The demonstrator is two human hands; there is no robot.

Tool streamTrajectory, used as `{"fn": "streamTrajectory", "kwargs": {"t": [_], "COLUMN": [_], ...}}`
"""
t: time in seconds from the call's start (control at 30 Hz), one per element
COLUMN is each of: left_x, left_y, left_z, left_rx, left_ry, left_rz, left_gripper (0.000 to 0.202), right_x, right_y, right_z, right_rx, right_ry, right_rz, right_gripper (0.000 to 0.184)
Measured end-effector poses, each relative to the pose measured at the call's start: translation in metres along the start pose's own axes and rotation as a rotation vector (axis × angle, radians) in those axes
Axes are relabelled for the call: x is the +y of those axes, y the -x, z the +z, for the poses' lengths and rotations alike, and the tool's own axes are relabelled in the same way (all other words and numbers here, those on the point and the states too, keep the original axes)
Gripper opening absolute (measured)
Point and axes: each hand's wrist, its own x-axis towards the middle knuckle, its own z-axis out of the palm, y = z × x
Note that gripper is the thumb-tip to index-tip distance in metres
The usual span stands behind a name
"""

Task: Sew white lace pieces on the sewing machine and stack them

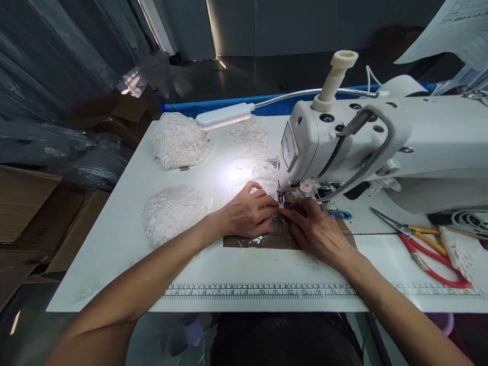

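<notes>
1. In the head view, the left hand [249, 211] has its fingers bent beside the presser foot [285, 198] of the white sewing machine [305, 142]; I cannot tell if it pinches or only presses.
2. The right hand [318, 229] has its fingertips close to the same foot, from the other side; its grip is also hidden, so I cannot tell.
3. The white lace [247, 173] lies from the foot toward the far edge of the worktop [110, 264], partly behind the left hand.
4. One lace pile [179, 140] lies at the far left corner, and a second pile [171, 211] is nearer, by the left edge.
5. A ruler strip [263, 291] runs along the near edge; red-handled scissors [434, 264] lie at its right part.
</notes>
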Motion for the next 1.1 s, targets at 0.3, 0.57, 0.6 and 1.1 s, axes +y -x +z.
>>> {"fn": "streamTrajectory", "kwargs": {"t": [0.3,0.57,0.6,1.1], "left_x": [-0.002,-0.001,-0.001,0.001], "left_y": [-0.002,-0.002,-0.002,-0.005], "left_z": [-0.001,-0.004,-0.004,-0.008], "left_rx": [-0.067,-0.157,-0.163,-0.227], "left_ry": [-0.023,-0.046,-0.052,-0.129], "left_rz": [-0.070,-0.116,-0.119,-0.201], "left_gripper": [0.029,0.039,0.040,0.040], "right_x": [-0.010,-0.002,0.003,0.020], "right_y": [-0.006,-0.001,-0.001,0.012], "right_z": [0.002,-0.002,-0.003,-0.027], "right_rx": [-0.152,-0.117,-0.103,0.147], "right_ry": [0.181,0.015,-0.055,-0.331], "right_rz": [0.131,0.161,0.194,0.391], "right_gripper": [0.043,0.036,0.036,0.025]}}
